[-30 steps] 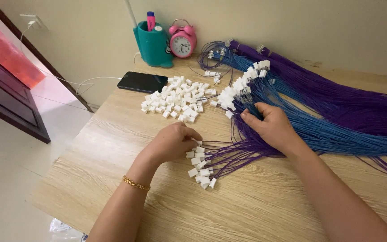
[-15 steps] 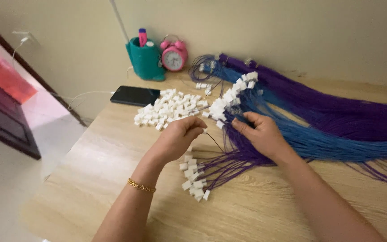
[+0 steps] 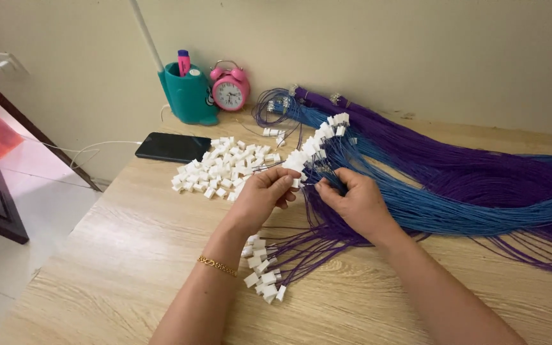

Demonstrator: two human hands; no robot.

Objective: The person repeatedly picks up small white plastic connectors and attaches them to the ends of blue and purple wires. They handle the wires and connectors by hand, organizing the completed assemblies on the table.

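Note:
My left hand (image 3: 262, 193) pinches a small white plastic connector at its fingertips, over the wooden table (image 3: 122, 255). My right hand (image 3: 352, 201) grips the end of a thin purple wire right beside that connector, fingertips nearly touching the left hand's. A heap of loose white connectors (image 3: 222, 169) lies just behind my left hand. Purple wires with white connectors fitted (image 3: 264, 275) fan out below my wrists. Long bundles of blue wires (image 3: 455, 211) and purple wires (image 3: 455, 166) stretch to the right.
A black phone (image 3: 172, 147) lies on the table's far left with a white cable. A teal pen holder (image 3: 188, 96) and a pink alarm clock (image 3: 230, 89) stand against the wall. The table's left edge drops to the floor.
My left hand rose from the finished wires near the table front to the connector heap and came to meet my right hand, which drew a wire end toward it.

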